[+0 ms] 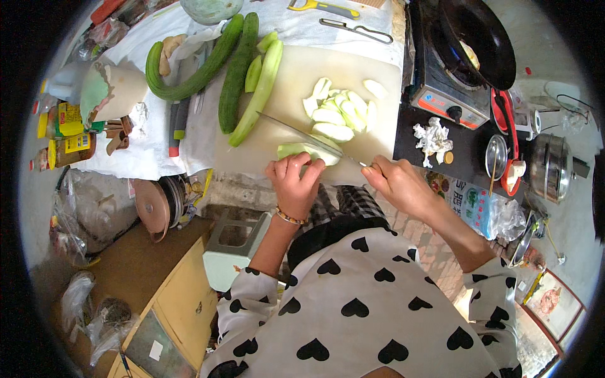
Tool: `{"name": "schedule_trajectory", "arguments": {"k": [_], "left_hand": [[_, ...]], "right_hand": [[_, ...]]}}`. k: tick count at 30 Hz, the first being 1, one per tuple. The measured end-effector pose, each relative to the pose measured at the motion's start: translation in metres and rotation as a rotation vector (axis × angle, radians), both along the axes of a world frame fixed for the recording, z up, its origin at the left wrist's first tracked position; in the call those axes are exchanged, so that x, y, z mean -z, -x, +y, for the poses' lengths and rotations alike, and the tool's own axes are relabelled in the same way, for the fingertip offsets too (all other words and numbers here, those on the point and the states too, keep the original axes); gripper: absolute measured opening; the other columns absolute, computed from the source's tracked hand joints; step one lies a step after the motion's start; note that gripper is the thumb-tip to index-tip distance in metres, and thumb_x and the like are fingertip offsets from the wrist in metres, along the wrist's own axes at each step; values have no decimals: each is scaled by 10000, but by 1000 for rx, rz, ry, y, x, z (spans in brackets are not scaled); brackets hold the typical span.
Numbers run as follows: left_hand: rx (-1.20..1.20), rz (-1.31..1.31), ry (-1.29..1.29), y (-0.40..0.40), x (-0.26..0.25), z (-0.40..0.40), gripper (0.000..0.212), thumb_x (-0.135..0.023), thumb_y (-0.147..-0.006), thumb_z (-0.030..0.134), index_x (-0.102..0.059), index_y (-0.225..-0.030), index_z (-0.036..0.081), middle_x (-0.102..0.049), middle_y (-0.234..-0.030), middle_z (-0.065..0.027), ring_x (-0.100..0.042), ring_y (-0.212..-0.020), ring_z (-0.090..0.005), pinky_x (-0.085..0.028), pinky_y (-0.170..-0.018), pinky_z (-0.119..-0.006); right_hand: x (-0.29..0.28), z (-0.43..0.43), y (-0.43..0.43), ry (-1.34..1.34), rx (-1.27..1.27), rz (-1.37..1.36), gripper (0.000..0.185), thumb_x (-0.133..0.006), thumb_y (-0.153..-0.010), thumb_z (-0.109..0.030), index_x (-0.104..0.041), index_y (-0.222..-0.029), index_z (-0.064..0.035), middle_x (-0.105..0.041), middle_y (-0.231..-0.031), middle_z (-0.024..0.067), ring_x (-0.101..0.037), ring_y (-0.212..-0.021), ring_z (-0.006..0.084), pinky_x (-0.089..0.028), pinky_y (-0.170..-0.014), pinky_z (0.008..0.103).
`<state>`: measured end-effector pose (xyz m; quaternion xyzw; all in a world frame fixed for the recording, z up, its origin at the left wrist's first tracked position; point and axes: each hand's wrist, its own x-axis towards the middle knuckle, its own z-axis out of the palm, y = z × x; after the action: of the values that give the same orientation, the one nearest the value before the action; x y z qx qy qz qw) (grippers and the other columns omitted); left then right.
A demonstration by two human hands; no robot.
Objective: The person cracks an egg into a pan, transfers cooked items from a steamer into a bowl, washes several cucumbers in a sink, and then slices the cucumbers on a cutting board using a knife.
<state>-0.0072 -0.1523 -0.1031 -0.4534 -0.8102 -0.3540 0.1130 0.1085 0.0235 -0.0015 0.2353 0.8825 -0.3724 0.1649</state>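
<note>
My left hand (pixel 294 177) presses its fingertips on a pale peeled gourd piece (pixel 289 150) at the near edge of a white cutting board (pixel 295 61). With my right hand (pixel 401 184) I grip the handle of a kitchen knife (pixel 298 133). Its blade slants over the cut end of the piece, close to my left fingers. Beyond the blade lies a loose heap of pale gourd slices (pixel 331 116). A long peeled gourd (pixel 259 97) rests at the board's left, beside an unpeeled green gourd (pixel 234 85) and a curved one (pixel 196 87).
A wok (pixel 496 52) stands on a gas stove (pixel 449 101) at the right. Two peelers, one yellow and grey (pixel 331 8), one metal (pixel 357 30), lie behind the board. Crumpled paper (pixel 432 139) sits on the dark surface. Jars (pixel 75 146) line the left edge.
</note>
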Motion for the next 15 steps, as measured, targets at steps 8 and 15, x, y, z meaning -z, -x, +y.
{"name": "schedule_trajectory", "arguments": {"k": [8, 15], "left_hand": [[83, -86, 68, 19, -20, -5, 268, -677, -700, 107, -638, -964, 114, -534, -1044, -84, -489, -977, -291, -369, -849, -411], [206, -43, -1, 39, 2, 16, 270, -612, -676, 44, -650, -930, 127, -549, -1040, -60, -498, -983, -287, -382, -851, -408]], "right_hand": [[-5, 11, -6, 94, 99, 9, 406, -487, -931, -363, -564, -866, 30, -574, -634, 220, -584, -609, 391, -466, -600, 433], [-10, 20, -12, -66, -8, 53, 335, -473, -950, -300, -516, -846, 16, -544, -587, 185, -569, -545, 340, -442, -534, 388]]}}
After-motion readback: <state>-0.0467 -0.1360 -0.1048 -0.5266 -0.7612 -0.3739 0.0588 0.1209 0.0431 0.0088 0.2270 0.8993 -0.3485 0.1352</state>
